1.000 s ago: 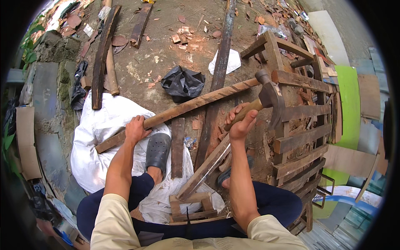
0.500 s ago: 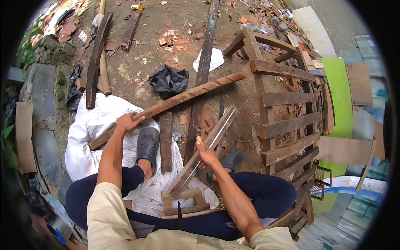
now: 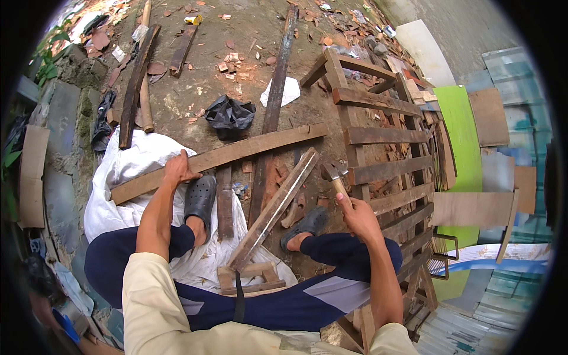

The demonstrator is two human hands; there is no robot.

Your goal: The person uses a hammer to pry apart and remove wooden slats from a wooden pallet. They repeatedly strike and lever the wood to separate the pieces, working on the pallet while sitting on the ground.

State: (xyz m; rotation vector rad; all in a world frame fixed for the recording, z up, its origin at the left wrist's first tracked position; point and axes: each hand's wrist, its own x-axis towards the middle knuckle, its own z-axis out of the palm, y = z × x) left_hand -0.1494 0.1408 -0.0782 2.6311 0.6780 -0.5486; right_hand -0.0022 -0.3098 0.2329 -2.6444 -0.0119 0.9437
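Observation:
My left hand (image 3: pixel 180 168) is closed on the edge of a long brown wooden plank (image 3: pixel 254 147). The plank slants across in front of me, its near left end over a white sack (image 3: pixel 127 157). My right hand (image 3: pixel 359 219) grips the wooden handle of a hammer (image 3: pixel 336 177), its metal head raised beside the slatted wooden frame. Between my knees a wooden beam (image 3: pixel 273 208) with a white stripe leans from a small wooden frame (image 3: pixel 251 277) on the ground toward the long plank. Another short plank (image 3: pixel 225 204) lies beside my left shoe.
To the right stands a large slatted wooden frame (image 3: pixel 387 136), with a green panel (image 3: pixel 458 177) behind it. A black plastic bag (image 3: pixel 231 117) and a long dark beam (image 3: pixel 278 83) lie ahead. More timber (image 3: pixel 139 89) rests at the far left, by a rough wall (image 3: pixel 62 136).
My right hand has moved right with the hammer, away from the striped beam. The long plank has turned so its wide face shows, with my left hand still on it.

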